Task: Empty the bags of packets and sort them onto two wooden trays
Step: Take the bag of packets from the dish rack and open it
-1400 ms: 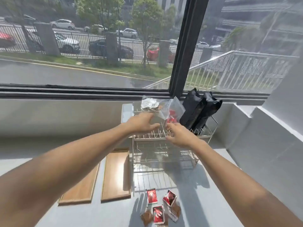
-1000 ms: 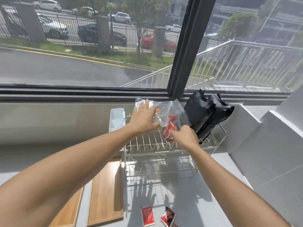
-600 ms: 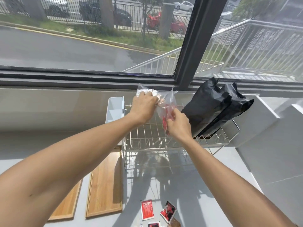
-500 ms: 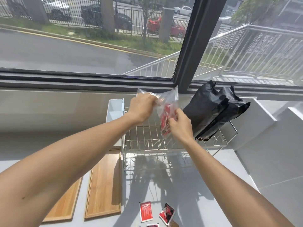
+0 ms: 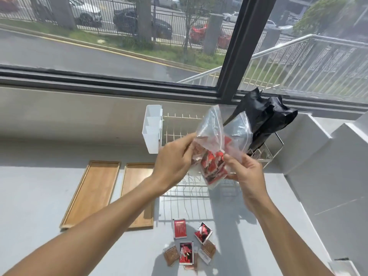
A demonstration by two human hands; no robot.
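Two wooden trays are lying left of a wire rack, loose packets sitting nearer on the surface. Above the rack, the left hand and right hand are both pinching closed on a clear bag of red packets.

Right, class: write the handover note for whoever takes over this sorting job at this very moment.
Left hand and right hand: both gripping the clear bag, still full of packets, above the wire rack.
Loose packets lie on the counter; both wooden trays hold nothing.
Black bags wait in the rack.
Done: some packets tipped out.
Left: empty the remaining bags, sort everything.
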